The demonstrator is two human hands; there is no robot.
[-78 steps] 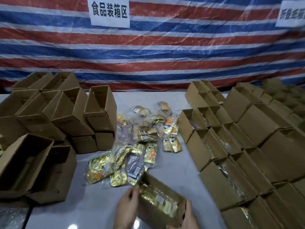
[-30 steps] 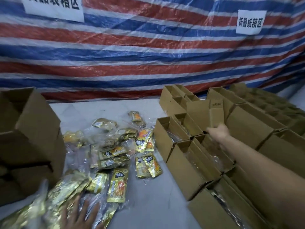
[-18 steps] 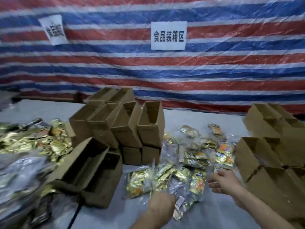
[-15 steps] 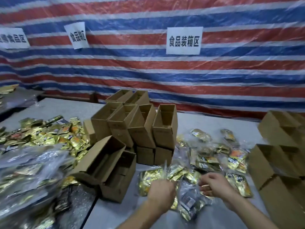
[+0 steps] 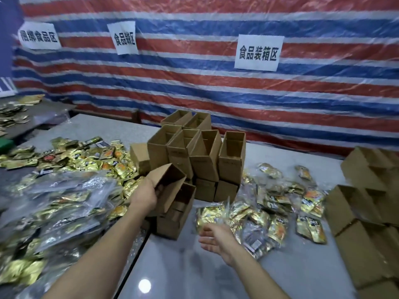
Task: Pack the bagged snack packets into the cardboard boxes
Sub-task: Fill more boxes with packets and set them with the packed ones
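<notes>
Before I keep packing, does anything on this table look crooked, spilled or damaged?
The stacked empty boxes lean at a slant instead of standing upright. The left hand grips a tipped box lying askew on a lower box. The bagged snack packets lie in loose heaps; no damage shows.

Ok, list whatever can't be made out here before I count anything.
All in the head view:
- left hand: its fingers reach into the tilted box; the hand's back hides them.
- boxes at right: cut off by the frame edge; contents not visible.
- bags at left: motion-blurred, no count possible.
- middle pile: packet print too small to read.
</notes>
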